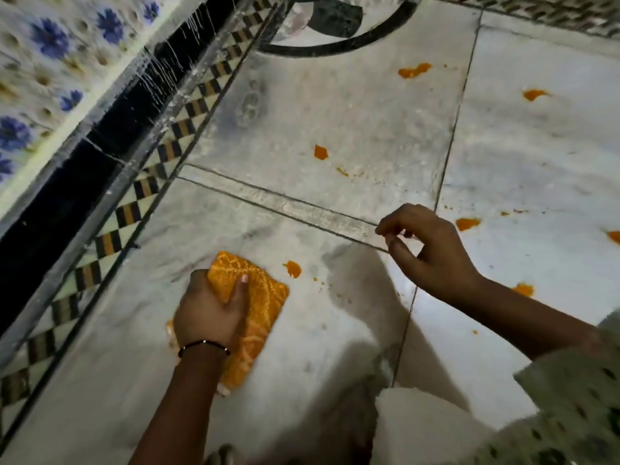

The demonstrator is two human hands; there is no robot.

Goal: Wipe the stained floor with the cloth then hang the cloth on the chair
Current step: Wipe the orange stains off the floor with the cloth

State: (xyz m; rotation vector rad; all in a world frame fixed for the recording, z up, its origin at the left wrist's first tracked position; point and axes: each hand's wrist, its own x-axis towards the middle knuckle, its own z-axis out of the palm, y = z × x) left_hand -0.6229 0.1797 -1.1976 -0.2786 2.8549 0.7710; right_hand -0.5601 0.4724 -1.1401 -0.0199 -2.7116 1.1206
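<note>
An orange patterned cloth (258,297) lies folded on the white marble floor (335,129), and my left hand (208,310) presses down on it with fingers gripping its top. An orange stain (293,268) sits just right of the cloth. More orange stains dot the floor: one (320,152) in the middle, one (414,70) farther away, one (467,223) beside my right hand. My right hand (426,250) hovers above the floor to the right, fingers loosely curled, holding nothing. No chair is in view.
A wall with blue-flower tiles (47,62) and a black band runs along the left, edged by a checkered floor border (141,193). A dark curved inlay (335,45) marks the far floor. My knee in pale clothing (419,427) is at the bottom right.
</note>
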